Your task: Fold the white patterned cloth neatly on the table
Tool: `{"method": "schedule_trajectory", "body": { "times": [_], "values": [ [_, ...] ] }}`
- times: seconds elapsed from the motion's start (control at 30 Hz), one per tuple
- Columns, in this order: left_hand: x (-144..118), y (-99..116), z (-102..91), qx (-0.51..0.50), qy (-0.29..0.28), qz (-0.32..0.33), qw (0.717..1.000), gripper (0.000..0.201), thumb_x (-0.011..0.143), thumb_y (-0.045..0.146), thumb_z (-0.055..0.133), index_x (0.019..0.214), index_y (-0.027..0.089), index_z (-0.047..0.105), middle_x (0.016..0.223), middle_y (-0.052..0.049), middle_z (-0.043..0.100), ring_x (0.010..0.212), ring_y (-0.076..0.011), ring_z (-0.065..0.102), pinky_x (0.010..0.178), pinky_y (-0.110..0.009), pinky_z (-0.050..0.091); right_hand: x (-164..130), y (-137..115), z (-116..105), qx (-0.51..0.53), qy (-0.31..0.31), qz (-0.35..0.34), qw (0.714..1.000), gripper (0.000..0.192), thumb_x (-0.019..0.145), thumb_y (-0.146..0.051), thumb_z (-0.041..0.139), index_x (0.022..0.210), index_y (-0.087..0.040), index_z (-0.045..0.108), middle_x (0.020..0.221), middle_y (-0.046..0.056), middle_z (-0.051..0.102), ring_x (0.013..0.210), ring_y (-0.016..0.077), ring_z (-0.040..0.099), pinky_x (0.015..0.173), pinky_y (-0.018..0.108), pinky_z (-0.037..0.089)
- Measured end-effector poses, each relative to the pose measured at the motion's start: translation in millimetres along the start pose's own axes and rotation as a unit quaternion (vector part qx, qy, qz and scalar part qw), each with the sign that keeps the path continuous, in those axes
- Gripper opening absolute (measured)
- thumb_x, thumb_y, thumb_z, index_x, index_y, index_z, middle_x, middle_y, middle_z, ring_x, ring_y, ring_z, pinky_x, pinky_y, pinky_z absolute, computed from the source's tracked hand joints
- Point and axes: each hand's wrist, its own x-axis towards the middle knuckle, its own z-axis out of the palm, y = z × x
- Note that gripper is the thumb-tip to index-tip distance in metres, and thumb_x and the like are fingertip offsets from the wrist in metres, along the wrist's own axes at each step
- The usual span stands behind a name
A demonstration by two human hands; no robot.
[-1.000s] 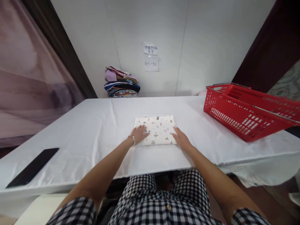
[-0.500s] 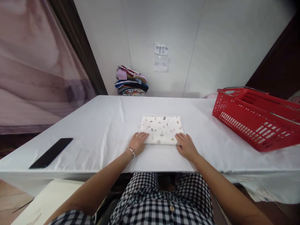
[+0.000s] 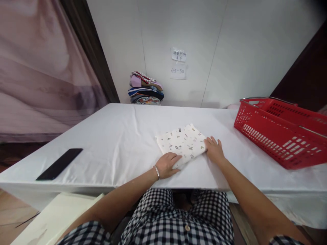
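- The folded cloth (image 3: pixel 184 144) lies on the white surface (image 3: pixel 114 143) between both hands — half a second ago it sat square to the person; now it is turned at an angle.
- The left hand (image 3: pixel 167 165) rests flat on its near corner, fingers (image 3: pixel 176 158) spread, not pinching.
- The right hand (image 3: pixel 214 149) touches its right edge, fingers loose and flat.
- Judged from the turn, the cloth is being swung round rather than lifted.
- Right of the fingers stands a red basket (image 3: pixel 278 131); far left, a black phone (image 3: pixel 59 163).
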Motion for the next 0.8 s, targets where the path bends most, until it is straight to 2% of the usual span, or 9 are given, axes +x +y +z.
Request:
{"method": "schedule_trajectory", "body": {
  "times": [0.1,0.2,0.27,0.37,0.43,0.5,0.67,0.8],
  "values": [
    [4.0,-10.0,-6.1,-0.051,0.019,-0.053,0.997,0.051,0.083,0.049,0.047,0.125,0.021,0.046,0.116,-0.009,0.058,0.107,-0.0221,0.053,0.094,-0.04,0.043,-12.9,-23.9,-5.2,0.04,-0.004,-0.054,0.998,0.06,0.069,-0.004,0.04,0.127,-0.018,0.046,0.14,0.009,0.039,0.135,0.0252,0.021,0.106,0.052,0.011],
    [24.3,-33.6,-14.4,-0.01,0.029,-0.126,0.991,0.044,0.086,0.046,0.042,0.121,0.02,0.051,0.122,-0.008,0.056,0.116,-0.0212,0.048,0.102,-0.039,0.036,-28.0,-62.9,-14.9,0.129,-0.02,-0.132,0.983,0.054,0.076,-0.013,0.039,0.129,-0.02,0.044,0.138,0.007,0.042,0.132,0.023,0.027,0.107,0.05,0.013],
    [41.8,-49.9,-16.1,0.05,0.022,-0.169,0.984,0.047,0.086,0.045,0.042,0.126,0.02,0.047,0.133,-0.009,0.048,0.126,-0.0225,0.038,0.108,-0.04,0.028,-35.6,-87.0,-20.3,0.173,-0.035,-0.187,0.966,0.05,0.081,-0.022,0.039,0.131,-0.021,0.043,0.139,0.007,0.042,0.132,0.0227,0.029,0.108,0.049,0.013],
    [59.8,-69.0,-11.6,0.114,-0.035,-0.243,0.963,0.057,0.086,0.049,0.038,0.135,0.021,0.037,0.146,-0.007,0.03,0.136,-0.0239,0.02,0.111,-0.044,0.016,-44.5,-109.9,-22.1,0.198,-0.048,-0.248,0.947,0.05,0.083,-0.029,0.04,0.133,-0.019,0.042,0.139,0.008,0.041,0.131,0.0223,0.029,0.11,0.047,0.012],
    [63.3,-76.9,-7.0,0.123,-0.066,-0.276,0.951,0.06,0.086,0.053,0.032,0.138,0.022,0.032,0.149,-0.005,0.023,0.137,-0.0231,0.016,0.111,-0.044,0.013,-50.2,-115.8,-19.8,0.198,-0.046,-0.265,0.942,0.054,0.083,-0.031,0.043,0.134,-0.017,0.039,0.141,0.008,0.038,0.133,0.0224,0.026,0.111,0.047,0.01],
    [63.3,-81.6,-4.7,0.122,-0.074,-0.282,0.949,0.061,0.086,0.055,0.028,0.138,0.023,0.03,0.149,-0.004,0.022,0.137,-0.0219,0.017,0.111,-0.043,0.012,-55.2,-117.0,-16.9,0.2,-0.045,-0.273,0.94,0.057,0.081,-0.031,0.045,0.136,-0.016,0.037,0.143,0.009,0.036,0.134,0.0223,0.023,0.111,0.046,0.01],
    [72.0,-86.4,-11.2,0.111,-0.091,-0.297,0.944,0.058,0.086,0.055,0.029,0.136,0.027,0.033,0.147,-0.003,0.029,0.134,-0.0222,0.025,0.109,-0.045,0.015,-60.0,-116.7,-13.8,0.207,-0.042,-0.274,0.938,0.058,0.082,-0.029,0.045,0.137,-0.017,0.035,0.142,0.009,0.037,0.134,0.0222,0.023,0.11,0.047,0.011],
    [83.9,-87.3,-10.9,0.114,-0.087,-0.321,0.936,0.058,0.087,0.053,0.025,0.138,0.025,0.029,0.147,-0.004,0.027,0.134,-0.0227,0.024,0.109,-0.045,0.015,-59.6,-118.0,-12.7,0.205,-0.035,-0.27,0.94,0.059,0.081,-0.03,0.048,0.137,-0.017,0.035,0.141,0.01,0.038,0.134,0.0224,0.023,0.111,0.047,0.012]
  ]
}}
